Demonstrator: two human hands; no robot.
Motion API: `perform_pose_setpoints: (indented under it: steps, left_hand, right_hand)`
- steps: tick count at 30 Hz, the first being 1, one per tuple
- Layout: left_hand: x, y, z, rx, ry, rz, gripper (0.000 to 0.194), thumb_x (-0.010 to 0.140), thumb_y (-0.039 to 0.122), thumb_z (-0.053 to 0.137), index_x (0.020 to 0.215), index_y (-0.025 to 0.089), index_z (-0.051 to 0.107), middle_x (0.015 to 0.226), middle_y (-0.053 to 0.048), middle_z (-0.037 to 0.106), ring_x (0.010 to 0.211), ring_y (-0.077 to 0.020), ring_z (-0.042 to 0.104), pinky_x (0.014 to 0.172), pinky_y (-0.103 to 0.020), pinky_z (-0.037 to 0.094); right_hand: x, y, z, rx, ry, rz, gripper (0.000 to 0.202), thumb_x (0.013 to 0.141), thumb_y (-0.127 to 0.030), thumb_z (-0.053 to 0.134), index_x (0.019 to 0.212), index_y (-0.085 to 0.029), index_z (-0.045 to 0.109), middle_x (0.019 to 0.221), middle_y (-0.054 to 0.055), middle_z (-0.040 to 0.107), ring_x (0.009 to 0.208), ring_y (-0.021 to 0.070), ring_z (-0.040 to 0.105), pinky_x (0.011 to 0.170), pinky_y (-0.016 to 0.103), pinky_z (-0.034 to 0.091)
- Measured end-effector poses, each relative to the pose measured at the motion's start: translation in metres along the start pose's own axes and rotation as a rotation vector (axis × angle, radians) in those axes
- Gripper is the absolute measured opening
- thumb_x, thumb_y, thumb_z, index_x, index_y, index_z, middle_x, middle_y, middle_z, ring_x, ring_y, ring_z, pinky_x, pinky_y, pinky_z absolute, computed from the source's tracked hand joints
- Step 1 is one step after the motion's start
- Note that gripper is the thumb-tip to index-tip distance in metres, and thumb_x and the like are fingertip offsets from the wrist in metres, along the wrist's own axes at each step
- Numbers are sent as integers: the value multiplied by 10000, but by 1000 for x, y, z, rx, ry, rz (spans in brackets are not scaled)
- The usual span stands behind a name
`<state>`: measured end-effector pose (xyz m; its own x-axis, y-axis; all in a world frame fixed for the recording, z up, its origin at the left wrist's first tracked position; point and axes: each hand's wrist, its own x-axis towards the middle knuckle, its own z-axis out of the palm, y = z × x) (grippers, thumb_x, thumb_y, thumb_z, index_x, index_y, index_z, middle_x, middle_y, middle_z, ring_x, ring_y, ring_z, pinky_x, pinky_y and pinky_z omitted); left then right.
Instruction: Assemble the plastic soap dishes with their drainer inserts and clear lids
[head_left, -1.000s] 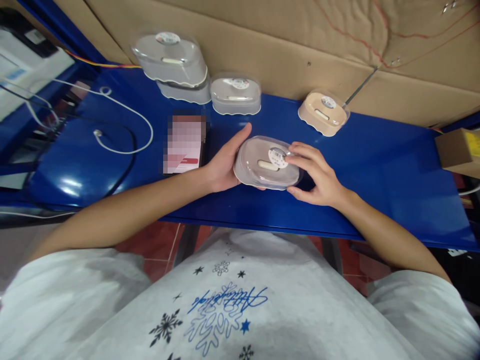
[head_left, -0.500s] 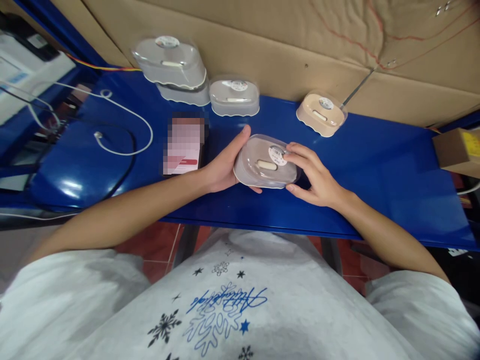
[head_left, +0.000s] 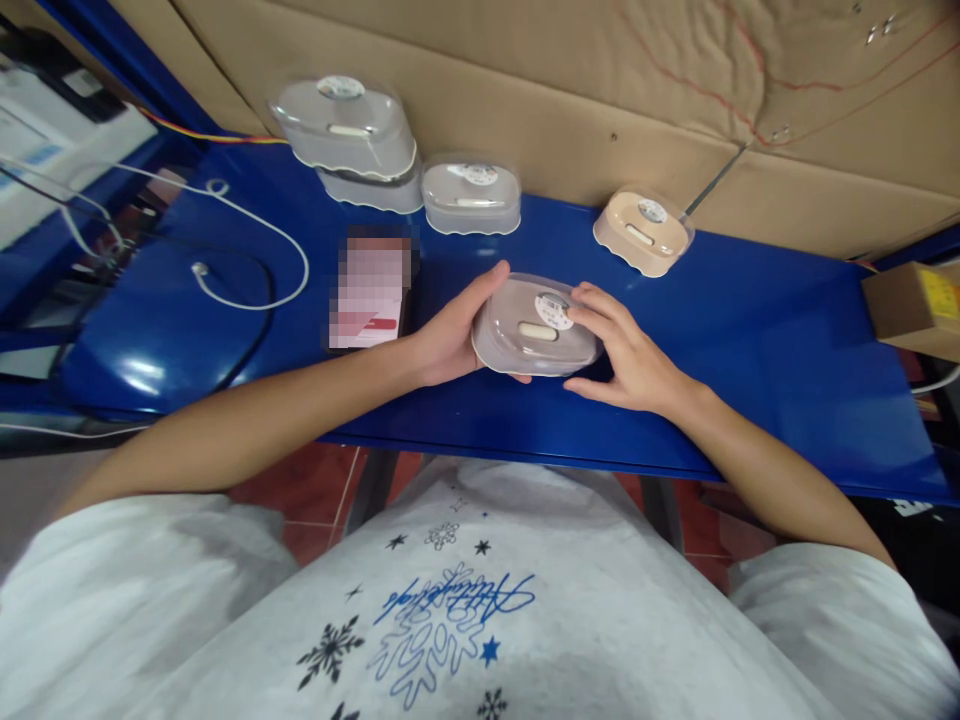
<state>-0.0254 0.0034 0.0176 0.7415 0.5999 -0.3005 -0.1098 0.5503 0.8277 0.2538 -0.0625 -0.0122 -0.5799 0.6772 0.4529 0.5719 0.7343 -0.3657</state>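
Observation:
An oval grey plastic box with a clear cover (head_left: 510, 325) is held above the blue table, tilted towards me. It has a cream oblong piece in its top and a round white sticker (head_left: 552, 309). My left hand (head_left: 454, 335) grips its left end, thumb along the upper side and fingers underneath, mostly hidden. Around the right end curves my right hand (head_left: 630, 350). Its fingertips touch the cover at the sticker, and its thumb lies at the front edge.
Behind stand two stacked grey boxes (head_left: 349, 125), a single grey box (head_left: 471, 200) and a beige one (head_left: 643, 230). A phone (head_left: 367, 295) lies left of my hands. A white cable (head_left: 304, 250) loops across the table (head_left: 765, 350). Cardboard (head_left: 525, 110) lines the back; a carton (head_left: 911, 305) sits far right.
My right thumb has slid slightly left along the front edge of the box. The box and my left hand have shifted a little to the right.

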Motion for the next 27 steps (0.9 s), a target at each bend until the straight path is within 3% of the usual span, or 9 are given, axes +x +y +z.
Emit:
perform_pose_setpoints:
  steps: [2, 5, 10, 16, 21, 25, 27]
  left_hand:
    - [-1, -1, 1, -43, 8, 16, 819, 1063, 859, 396, 1395, 210, 771, 1137, -117, 866, 1167, -369, 809, 848, -418, 686]
    - [-2, 1, 2, -102, 1, -2, 877, 1090, 851, 307, 1413, 169, 753, 1164, -123, 863, 1242, -385, 781, 942, -438, 665]
    - [2, 2, -7, -123, -42, -107, 953, 1058, 888, 294, 1484, 140, 701, 1270, -189, 846, 1182, -367, 821, 1002, -441, 662]
    - [8, -5, -13, -40, 44, -106, 890, 1045, 853, 441, 1461, 108, 693, 1287, -254, 828, 1102, -360, 842, 992, -444, 662]
    - [5, -6, -9, 45, 14, -100, 781, 1047, 818, 500, 1318, 136, 768, 1210, -222, 848, 984, -329, 837, 933, -443, 667]
    - [3, -6, -8, 97, -23, -85, 745, 1034, 817, 535, 1247, 150, 788, 1185, -204, 846, 958, -317, 821, 915, -453, 663]
    - [3, -7, -9, 116, -35, -79, 740, 1023, 826, 548, 1220, 156, 791, 1172, -197, 844, 954, -317, 815, 912, -459, 661]
  right_hand:
    - [0, -1, -1, -27, 1, 30, 1028, 917, -661, 844, 1766, -389, 331, 1765, 129, 499, 1673, 448, 441, 1347, 743, 426]
    - [1, -4, -3, -62, 21, 63, 972, 924, -641, 842, 1746, -366, 403, 1744, 113, 543, 1638, 449, 496, 1343, 721, 448]
    - [1, 13, -8, -94, 105, 148, 931, 938, -662, 800, 1736, -338, 447, 1729, 108, 573, 1596, 452, 550, 1336, 740, 445]
    - [-5, 57, -9, -211, 134, 239, 903, 979, -710, 731, 1735, -305, 448, 1770, 133, 521, 1666, 449, 451, 1384, 741, 331]
    - [-8, 71, -17, -230, 81, 322, 982, 947, -849, 658, 1746, -336, 408, 1863, 121, 364, 1731, 498, 285, 1362, 827, 208]
    - [-11, 86, -32, -260, 170, 417, 788, 1099, -763, 431, 1747, -316, 402, 1887, 97, 307, 1750, 453, 245, 1364, 807, 171]
    - [-14, 98, -40, -279, 239, 485, 700, 1114, -736, 430, 1700, -355, 464, 1873, 48, 351, 1748, 438, 231, 1369, 796, 109]
